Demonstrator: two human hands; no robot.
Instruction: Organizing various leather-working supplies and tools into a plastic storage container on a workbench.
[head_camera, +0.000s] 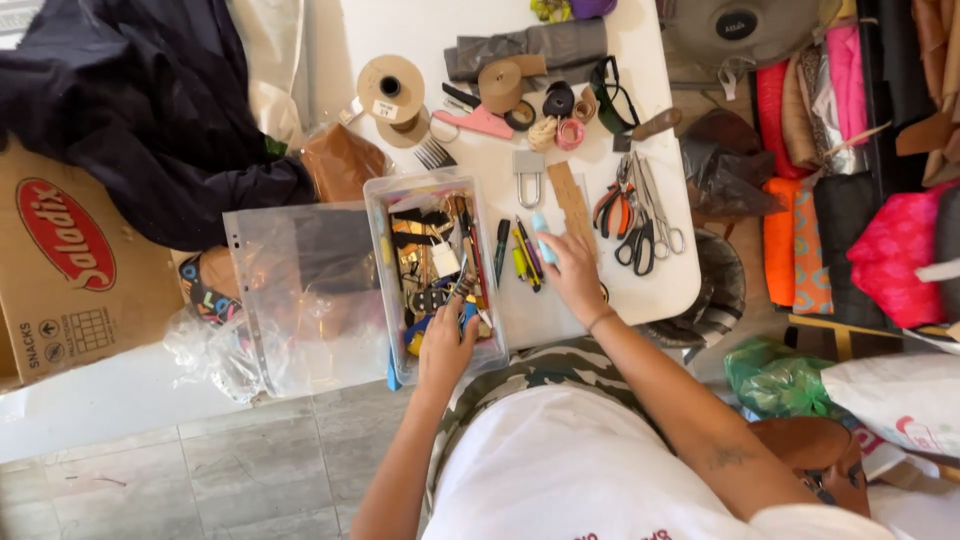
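A clear plastic box (378, 240) full of small tools stands at the near edge of a white table (660, 270). My left hand (446, 342) reaches into the box's near end, and its fingers pinch a small metal tool (462, 287). My right hand (571, 273) rests on the table just right of the box and grips a light blue marker (541, 230). Several pens (523, 256) lie between the box and my right hand. A wooden ruler (570, 200) lies just beyond my right hand.
Scissors and pliers (636, 215) lie to the right. Tape rolls (392, 95), a padlock (528, 176) and a fork (434, 152) sit farther back. The box's clear lid (300, 290) leans to its left. A cardboard box (70, 260) stands on the left, and folded fabrics (850, 150) are stacked on the right.
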